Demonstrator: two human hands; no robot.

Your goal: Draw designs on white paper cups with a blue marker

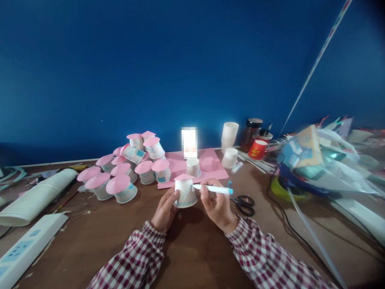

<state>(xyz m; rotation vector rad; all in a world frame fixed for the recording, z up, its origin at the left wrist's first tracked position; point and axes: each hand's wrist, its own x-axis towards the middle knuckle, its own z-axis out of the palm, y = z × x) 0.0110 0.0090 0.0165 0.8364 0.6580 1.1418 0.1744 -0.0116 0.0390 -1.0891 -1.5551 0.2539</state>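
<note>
My left hand [165, 209] is closed round an upturned white paper cup [185, 194] with a pink paper cone on top and blue zigzag marks near its rim. My right hand [215, 204] pinches a white marker with a blue end [214, 189], its tip touching the cup's side. Both hands hover just above the brown table [192, 249]. Behind the cup lies a pink paper sheet [195, 166] with another upturned cup [193, 167] on it.
A heap of several pink-topped cups [129, 168] lies to the left. Black scissors [245, 204] rest right of my right hand. A stack of white cups [229, 136], a red cup [257, 149], a dark jar [251, 133], a long lying cup stack [36, 196], a power strip [27, 247] and clutter [315, 164] surround.
</note>
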